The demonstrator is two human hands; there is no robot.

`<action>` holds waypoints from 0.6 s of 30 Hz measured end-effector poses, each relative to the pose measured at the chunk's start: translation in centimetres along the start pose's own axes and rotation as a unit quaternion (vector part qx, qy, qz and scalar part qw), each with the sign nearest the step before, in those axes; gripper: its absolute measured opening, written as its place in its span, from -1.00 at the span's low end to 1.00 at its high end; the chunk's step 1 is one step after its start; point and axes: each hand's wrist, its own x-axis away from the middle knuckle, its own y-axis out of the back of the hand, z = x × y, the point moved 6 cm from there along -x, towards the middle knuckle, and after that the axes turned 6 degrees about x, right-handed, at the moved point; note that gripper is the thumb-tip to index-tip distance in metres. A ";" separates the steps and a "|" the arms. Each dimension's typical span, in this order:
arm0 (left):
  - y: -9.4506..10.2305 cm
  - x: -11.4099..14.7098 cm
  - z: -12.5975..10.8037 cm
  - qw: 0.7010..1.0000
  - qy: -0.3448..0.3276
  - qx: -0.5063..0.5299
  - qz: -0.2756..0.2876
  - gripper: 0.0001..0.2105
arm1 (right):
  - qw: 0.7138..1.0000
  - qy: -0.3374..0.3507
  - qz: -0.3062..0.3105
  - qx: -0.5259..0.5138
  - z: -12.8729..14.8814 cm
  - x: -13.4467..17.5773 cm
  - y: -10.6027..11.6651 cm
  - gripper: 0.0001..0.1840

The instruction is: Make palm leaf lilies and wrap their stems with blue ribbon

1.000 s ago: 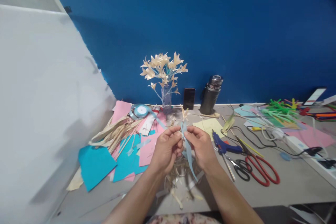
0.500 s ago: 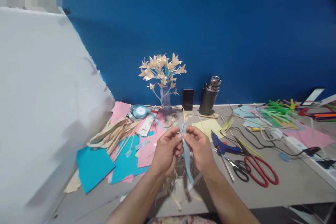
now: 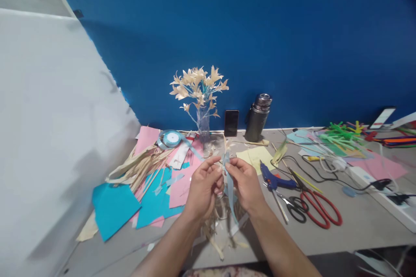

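My left hand (image 3: 205,186) and my right hand (image 3: 244,181) meet at the middle of the table, fingertips pinched together. Between them stands a small cream flower (image 3: 226,143), its stem in my left fingers. A light blue ribbon (image 3: 230,190) hangs down from my right thumb and finger, its upper end against the flower's stem. Below my hands lie dry husk scraps (image 3: 212,229). Behind, a clear vase (image 3: 203,123) holds a bunch of similar cream flowers (image 3: 195,82) on light blue stems.
Left lie a ribbon roll (image 3: 171,139), husk strips (image 3: 143,164) and blue sheets (image 3: 115,210). Right are a blue glue gun (image 3: 276,179), black-handled scissors (image 3: 297,210), red-handled scissors (image 3: 320,207) and a power strip (image 3: 383,199). A flask (image 3: 258,119) and a phone (image 3: 231,123) stand behind.
The view has shifted slightly, so the scene sits a little further left. My hands keep their pinch on the flower and ribbon; the ribbon's hanging end has shifted slightly.
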 end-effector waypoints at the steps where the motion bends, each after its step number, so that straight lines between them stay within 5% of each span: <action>1: 0.1 0.0 0.2 1.000 0.004 -0.003 -0.003 -0.56 | 1.000 -0.004 0.011 -0.012 0.0 0.1 -0.2 -0.72; 9: 0.6 0.0 0.7 0.999 0.030 -0.009 -0.021 -0.60 | 0.999 -0.014 0.026 -0.032 -0.3 0.5 -1.1 -0.68; 18: 0.7 -0.1 0.6 0.999 0.014 -0.012 -0.027 -0.63 | 0.994 0.050 0.007 0.095 1.2 1.0 -0.6 -0.75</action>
